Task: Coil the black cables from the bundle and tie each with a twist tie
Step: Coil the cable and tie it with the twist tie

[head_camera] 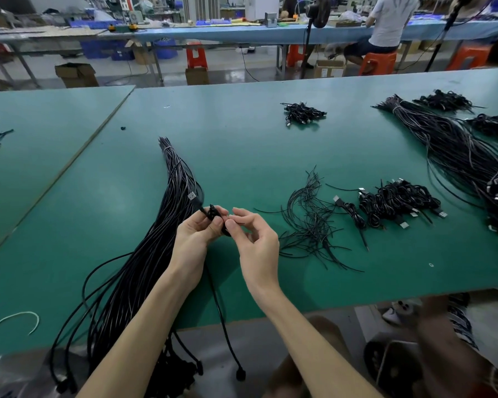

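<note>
Pinching one small coil (pixel 213 215) between curled fingers, left hand (pixel 194 237) and right hand (pixel 258 245) hold it above the table (pixel 242 145); one bundle (pixel 161 239) lies just left, a second bundle (pixel 457 156) far right. Ties (pixel 308 222) lie between, near four coil heaps (pixel 397 201)

Bare table (pixel 242 156) stretches between cable bundle (pixel 173 196) left and twist ties (pixel 308 219) right.

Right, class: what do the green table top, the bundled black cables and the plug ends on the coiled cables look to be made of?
Green table top: likely matte laminate or mat over board; dull sheen, pale edge strip. Bundled black cables: probably plastic or rubber sheathing; smooth, faintly glossy, bending freely. Plug ends: seemingly bare metal shells; silvery glint against black.
</note>
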